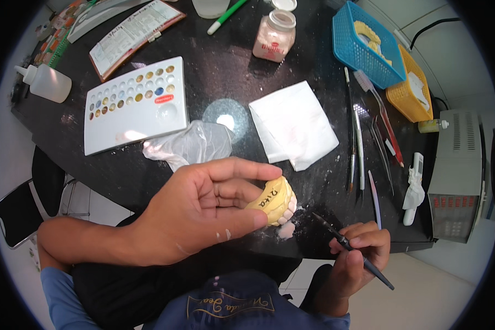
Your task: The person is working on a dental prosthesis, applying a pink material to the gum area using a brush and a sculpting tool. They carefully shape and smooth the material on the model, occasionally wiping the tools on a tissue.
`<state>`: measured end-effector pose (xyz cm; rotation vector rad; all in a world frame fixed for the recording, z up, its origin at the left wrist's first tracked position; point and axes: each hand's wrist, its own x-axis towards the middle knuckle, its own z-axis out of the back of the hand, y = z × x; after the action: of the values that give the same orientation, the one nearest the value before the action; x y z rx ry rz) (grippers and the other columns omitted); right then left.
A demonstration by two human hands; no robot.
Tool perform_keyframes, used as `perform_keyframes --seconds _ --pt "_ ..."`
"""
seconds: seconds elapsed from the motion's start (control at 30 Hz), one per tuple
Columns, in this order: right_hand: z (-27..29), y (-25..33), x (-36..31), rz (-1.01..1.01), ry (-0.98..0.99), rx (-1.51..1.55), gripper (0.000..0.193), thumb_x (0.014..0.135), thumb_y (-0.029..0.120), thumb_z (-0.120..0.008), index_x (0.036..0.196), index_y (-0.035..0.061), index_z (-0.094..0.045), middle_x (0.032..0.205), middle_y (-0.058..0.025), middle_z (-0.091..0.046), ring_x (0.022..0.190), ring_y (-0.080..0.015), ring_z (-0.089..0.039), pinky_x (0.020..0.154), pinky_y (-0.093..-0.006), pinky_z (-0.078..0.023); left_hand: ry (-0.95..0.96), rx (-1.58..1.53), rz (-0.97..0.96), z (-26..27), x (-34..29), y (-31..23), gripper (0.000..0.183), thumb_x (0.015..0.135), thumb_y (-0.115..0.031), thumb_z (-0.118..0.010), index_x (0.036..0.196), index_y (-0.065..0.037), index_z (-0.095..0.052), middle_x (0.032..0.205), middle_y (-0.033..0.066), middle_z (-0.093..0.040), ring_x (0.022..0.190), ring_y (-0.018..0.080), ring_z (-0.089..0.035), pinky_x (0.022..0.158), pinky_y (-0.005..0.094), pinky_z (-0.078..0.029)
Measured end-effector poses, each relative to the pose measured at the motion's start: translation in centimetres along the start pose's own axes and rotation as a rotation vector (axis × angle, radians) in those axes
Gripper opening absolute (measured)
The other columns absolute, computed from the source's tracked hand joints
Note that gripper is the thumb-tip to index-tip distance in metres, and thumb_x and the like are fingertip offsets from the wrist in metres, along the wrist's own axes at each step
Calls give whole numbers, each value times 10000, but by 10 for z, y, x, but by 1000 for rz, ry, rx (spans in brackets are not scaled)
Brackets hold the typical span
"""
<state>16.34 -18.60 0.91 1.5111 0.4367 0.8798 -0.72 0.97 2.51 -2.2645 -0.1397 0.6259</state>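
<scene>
Between the thumb and fingertips of my left hand (195, 212) is a yellow plaster dental model (275, 202) with a row of pale teeth along its right edge and dark handwriting on top. Just below the teeth, a small heap of pinkish powder (286, 230) lies on the dark table. My right hand (363, 247) grips a slim dark brush-like tool (344, 242) like a pen. Its tip points up and left toward the model, apart from it. Whether the tip is bristle or metal I cannot tell.
Behind the model lie a folded white paper napkin (294, 124), a clear plastic bag (195, 146) and a white paint palette (135, 126). A jar of pink powder (275, 38) stands farther back. Brushes (360, 148), tweezers (380, 148) and blue and yellow baskets (341, 41) are at the right.
</scene>
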Motion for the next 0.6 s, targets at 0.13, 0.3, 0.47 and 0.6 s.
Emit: perform_keyframes --seconds 0.13,0.3,0.47,0.6 --pt "10 2 -5 -92 124 -83 204 832 107 -690 897 -26 -550 785 -173 -633 648 -174 -635 580 -252 -513 -47 -40 22 -5 0 -1 543 852 21 -654 1331 80 -405 1082 149 -657 1037 161 -632 937 265 -490" --pt "17 -2 -6 -54 196 -155 130 783 39 -684 834 -26 -583 724 -164 -657 600 -161 -649 542 -235 -504 -54 -79 -3 -5 -1 1 632 835 8 -688 1365 86 -352 1077 149 -661 1019 175 -645 928 268 -496" --pt "19 -2 -4 -37 240 -213 112 738 3 -684 814 -26 -607 714 -161 -663 605 -179 -666 535 -239 -510 -61 -75 -10 -5 1 2 674 825 11 -700 1381 87 -326 1086 153 -659 1026 181 -646 929 272 -497" --pt "20 -3 -3 -14 279 -274 113 725 -2 -684 810 -23 -614 700 -151 -663 600 -183 -668 532 -240 -512 -58 -75 -15 -3 2 3 680 823 10 -704 1382 86 -325 1094 156 -657 1031 183 -645 935 279 -496"
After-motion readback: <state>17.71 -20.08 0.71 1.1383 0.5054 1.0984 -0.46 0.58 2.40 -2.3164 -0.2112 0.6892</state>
